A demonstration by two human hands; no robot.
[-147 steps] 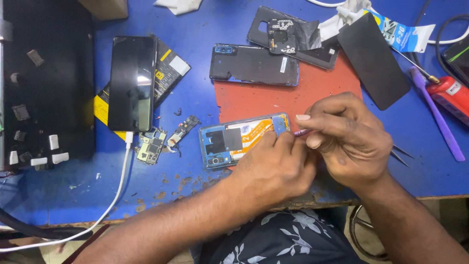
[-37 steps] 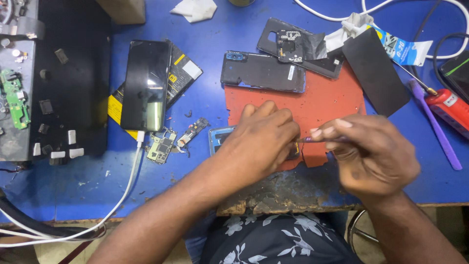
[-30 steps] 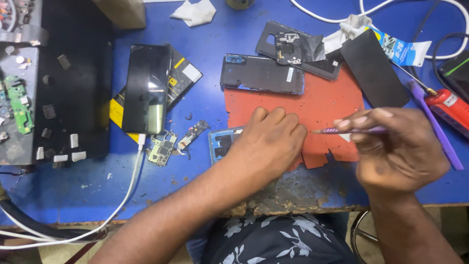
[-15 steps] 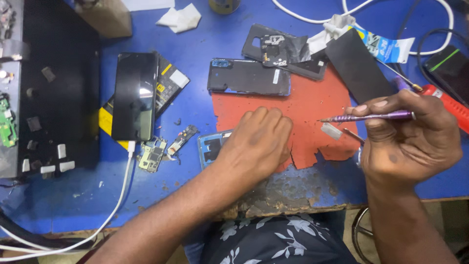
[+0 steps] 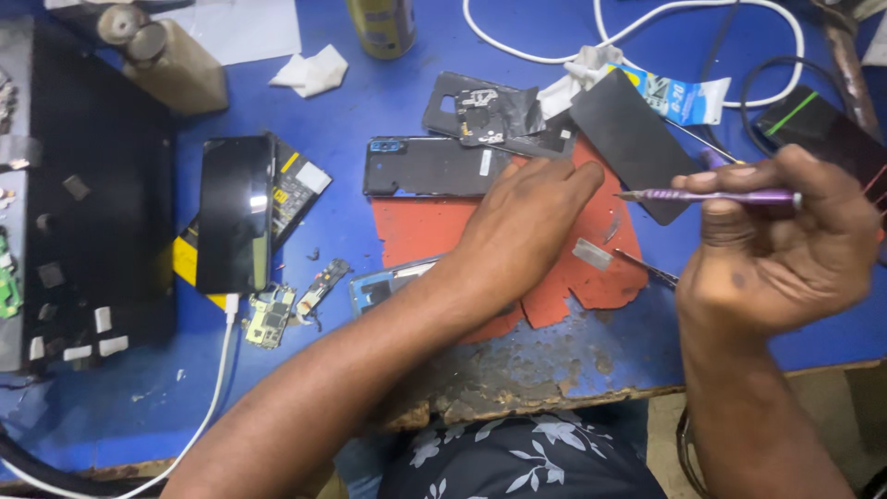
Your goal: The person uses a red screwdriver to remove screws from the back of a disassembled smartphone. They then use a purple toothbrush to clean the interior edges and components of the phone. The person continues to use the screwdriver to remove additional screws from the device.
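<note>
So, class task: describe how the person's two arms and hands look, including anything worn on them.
Both forearms are bare to the picture's edge: no sleeves, gloves, watch or rings show. The left hand and right hand are bare too. The right hand is slightly blurred, so fine marks cannot be told. A dark garment with pale flowers shows below.

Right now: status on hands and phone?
Left hand flat on opened phone. Right hand raised, gripping purple screwdriver. Tweezers lying on red mat.
</note>
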